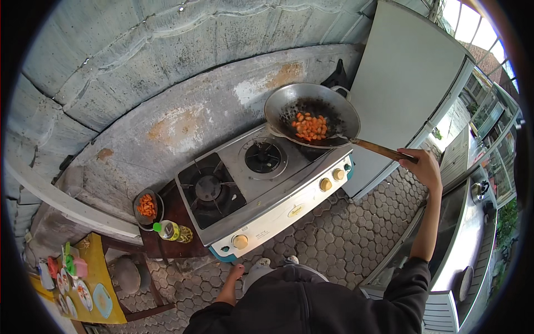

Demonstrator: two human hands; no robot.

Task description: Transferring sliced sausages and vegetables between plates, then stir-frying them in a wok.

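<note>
My right hand (421, 165) grips the wooden handle of a spatula (377, 149), whose metal end reaches over the near rim of a wok (277, 106). Orange chopped food pieces (311, 126) are heaped inside the wok, and its inner wall is darkened. The wok rests on the right burner of a gas stove (288, 211). My left hand (237, 271) hangs low, close to the stove's front left corner. Its fingers are too small to make out, and nothing clearly shows in it. The stove's middle and left burners (207, 188) hold no pan.
Left of the stove, a pan (158, 219) of orange pieces and a green-capped oil bottle (177, 233) stand on a dark red surface (167, 249). Farther left is a yellow-covered table (114, 307) with several plates. A refrigerator (406, 79) borders the right; a scuffed wall (183, 121) stands behind.
</note>
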